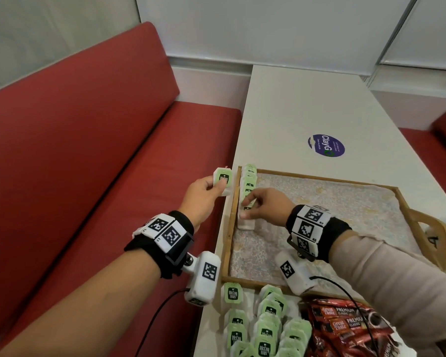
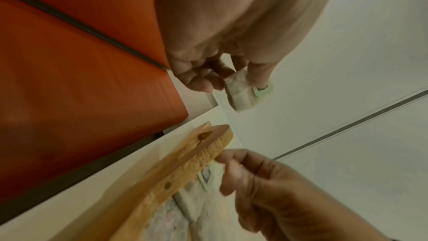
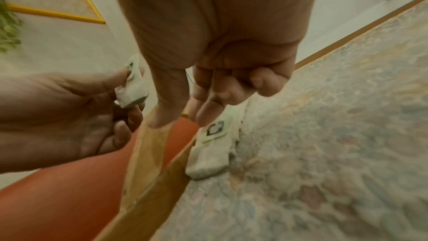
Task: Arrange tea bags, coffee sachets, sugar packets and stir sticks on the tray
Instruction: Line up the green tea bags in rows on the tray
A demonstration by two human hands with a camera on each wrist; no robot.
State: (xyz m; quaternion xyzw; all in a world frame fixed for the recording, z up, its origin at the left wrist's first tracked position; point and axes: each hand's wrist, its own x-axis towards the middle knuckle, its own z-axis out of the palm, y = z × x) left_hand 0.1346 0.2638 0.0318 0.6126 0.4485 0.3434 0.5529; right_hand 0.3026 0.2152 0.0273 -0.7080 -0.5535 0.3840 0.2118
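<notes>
My left hand (image 1: 218,185) pinches a green-labelled tea bag (image 1: 224,179) between thumb and fingers, just outside the far-left corner of the wooden tray (image 1: 231,235), over the bench. The left wrist view shows that bag (image 2: 243,96) under the thumb. A row of tea bags (image 1: 249,180) lies along the tray's left rim. My right hand (image 1: 246,207) reaches over it. In the right wrist view the index fingertip (image 3: 206,114) touches the nearest bag (image 3: 208,157) while the thumb hangs over the rim (image 3: 162,177); nothing is between them.
Loose tea bags (image 1: 265,323) and red coffee sachets (image 1: 345,328) are piled on the white table (image 1: 307,104) in front of the tray. A patterned cloth (image 1: 332,210) lines the tray. A red bench (image 1: 88,150) runs along the left. A round blue sticker (image 1: 326,145) lies beyond the tray.
</notes>
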